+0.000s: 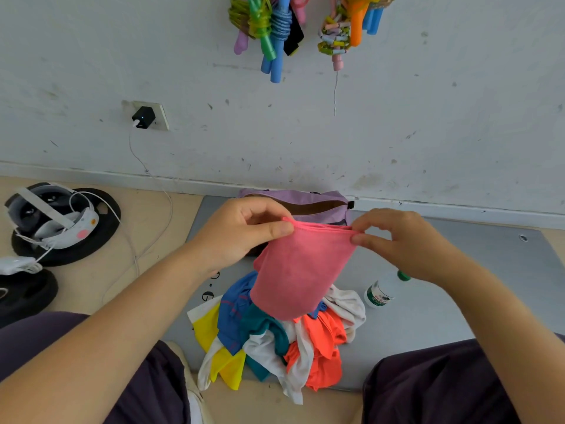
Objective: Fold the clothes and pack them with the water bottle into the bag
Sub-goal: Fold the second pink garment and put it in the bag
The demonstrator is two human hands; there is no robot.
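A pink cloth hangs in the air, folded over, held by its top edge. My left hand pinches the top left corner and my right hand pinches the top right corner. Below it a pile of clothes in blue, yellow, teal, white and orange lies on the grey mat. A purple bag lies open against the wall behind the cloth, partly hidden by my hands. A clear water bottle with a green cap lies on the mat to the right of the pile.
Black weight plates with a white headset and cables on them sit on the floor at the left. A charger is plugged into the wall socket. Coloured skipping ropes hang on the wall above. My knees frame the pile.
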